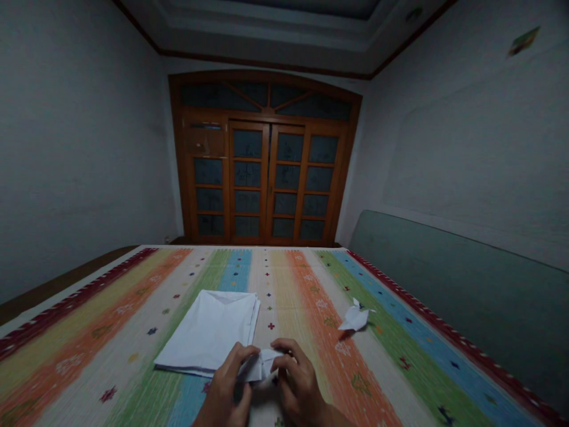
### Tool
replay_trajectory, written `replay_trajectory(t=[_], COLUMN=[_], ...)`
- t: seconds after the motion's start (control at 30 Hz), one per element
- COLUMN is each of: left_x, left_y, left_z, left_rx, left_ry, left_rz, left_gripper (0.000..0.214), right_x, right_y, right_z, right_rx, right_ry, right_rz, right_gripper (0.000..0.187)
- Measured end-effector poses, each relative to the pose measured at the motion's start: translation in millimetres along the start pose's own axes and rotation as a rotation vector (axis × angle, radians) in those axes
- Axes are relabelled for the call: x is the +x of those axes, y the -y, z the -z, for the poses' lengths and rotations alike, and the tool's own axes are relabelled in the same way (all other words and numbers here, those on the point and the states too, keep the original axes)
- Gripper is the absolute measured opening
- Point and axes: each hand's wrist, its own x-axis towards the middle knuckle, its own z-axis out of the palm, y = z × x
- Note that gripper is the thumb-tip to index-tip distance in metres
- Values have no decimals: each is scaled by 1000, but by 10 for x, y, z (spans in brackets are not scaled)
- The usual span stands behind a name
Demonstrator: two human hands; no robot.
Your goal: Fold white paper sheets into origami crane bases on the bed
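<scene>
Hands, left and right, pinch a small folded paper between them beside a paper stack on a striped cloth.

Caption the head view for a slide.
Left hand and right hand pinch a small paper beside a paper stack on striped cloth.

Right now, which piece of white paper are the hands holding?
The small creased piece, pinched between the left hand and right hand. The flat stack lies unfolded to its left, and the folded shape sits alone on the right.
</scene>
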Motion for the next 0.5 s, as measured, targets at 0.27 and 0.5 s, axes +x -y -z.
replay_trajectory(t=[0.27,0.5], left_x=[136,183], left_y=[-198,-148], left_z=[81,71], left_rx=[-107,-129], left_ry=[117,89], left_rz=[89,237], left_gripper=[45,22], right_x=[-24,-10], right_y=[9,30], right_z=[6,-2], right_rx=[-61,-14], right_ry=[5,65], right_rz=[63,158], right_gripper=[30,33])
